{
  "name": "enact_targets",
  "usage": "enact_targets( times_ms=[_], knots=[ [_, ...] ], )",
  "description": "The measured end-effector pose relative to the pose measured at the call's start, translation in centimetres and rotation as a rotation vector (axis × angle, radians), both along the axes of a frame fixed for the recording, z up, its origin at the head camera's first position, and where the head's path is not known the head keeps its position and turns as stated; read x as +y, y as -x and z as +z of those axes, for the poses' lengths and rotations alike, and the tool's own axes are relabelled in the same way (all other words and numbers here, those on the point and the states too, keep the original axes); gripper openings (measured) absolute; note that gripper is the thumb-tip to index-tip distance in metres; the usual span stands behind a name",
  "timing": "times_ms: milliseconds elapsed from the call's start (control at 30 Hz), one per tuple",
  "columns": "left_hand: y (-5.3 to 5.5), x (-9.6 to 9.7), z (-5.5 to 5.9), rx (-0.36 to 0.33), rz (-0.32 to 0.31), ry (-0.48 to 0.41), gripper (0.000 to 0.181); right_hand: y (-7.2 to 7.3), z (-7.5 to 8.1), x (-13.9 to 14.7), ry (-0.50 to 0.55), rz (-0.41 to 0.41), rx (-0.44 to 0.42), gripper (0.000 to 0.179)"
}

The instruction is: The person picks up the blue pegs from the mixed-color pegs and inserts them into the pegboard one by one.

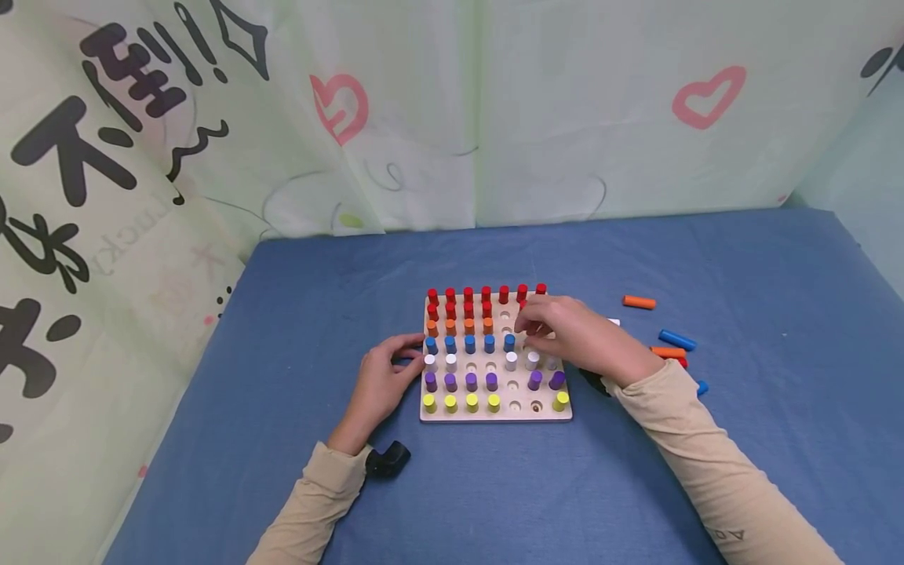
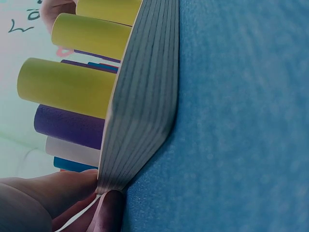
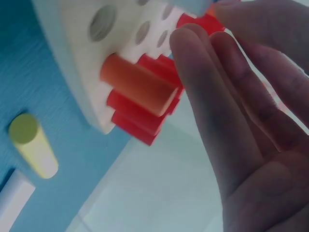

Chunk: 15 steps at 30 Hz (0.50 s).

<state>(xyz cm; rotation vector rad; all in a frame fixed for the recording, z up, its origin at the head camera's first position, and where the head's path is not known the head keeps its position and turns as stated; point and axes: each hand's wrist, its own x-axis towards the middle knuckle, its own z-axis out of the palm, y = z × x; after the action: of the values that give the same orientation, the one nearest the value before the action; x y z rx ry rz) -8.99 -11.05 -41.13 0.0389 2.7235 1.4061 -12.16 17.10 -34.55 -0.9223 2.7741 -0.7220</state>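
A wooden pegboard point(image 1: 452, 417) lies on the blue table with rows of red, orange, blue, white, purple and yellow pegs. Curled fingers of my left hand point(image 1: 384, 377) hold its left edge, the thumb point(image 2: 72, 188) near the top rim. My right hand point(image 1: 575, 333) hovers over the board's right half, thumb and index finger apart with no peg visible between them. Nearest those fingertips is a blue peg point(image 1: 509, 342) standing in its hole. An orange peg point(image 3: 140, 84) stands in the board near red pegs point(image 3: 133, 128). The right hand covers part of the upper rows in the head view.
Right of the board lie an orange peg point(image 1: 639, 302), a blue peg point(image 1: 677, 340) and another orange peg point(image 1: 667, 353). A yellow peg point(image 3: 34, 145) and a white peg point(image 3: 17, 198) rest beside the board. Behind the table hangs a printed curtain point(image 1: 424, 118).
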Motion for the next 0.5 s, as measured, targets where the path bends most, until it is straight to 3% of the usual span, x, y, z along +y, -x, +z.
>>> enact_targets(
  times_ms=[500],
  knots=[
    [0.0, -0.1, -0.1, 0.01, -0.009, -0.006, 0.037, -0.6, 0.0, 1.9, 0.022, -0.013, 0.058, 0.015]
  ],
)
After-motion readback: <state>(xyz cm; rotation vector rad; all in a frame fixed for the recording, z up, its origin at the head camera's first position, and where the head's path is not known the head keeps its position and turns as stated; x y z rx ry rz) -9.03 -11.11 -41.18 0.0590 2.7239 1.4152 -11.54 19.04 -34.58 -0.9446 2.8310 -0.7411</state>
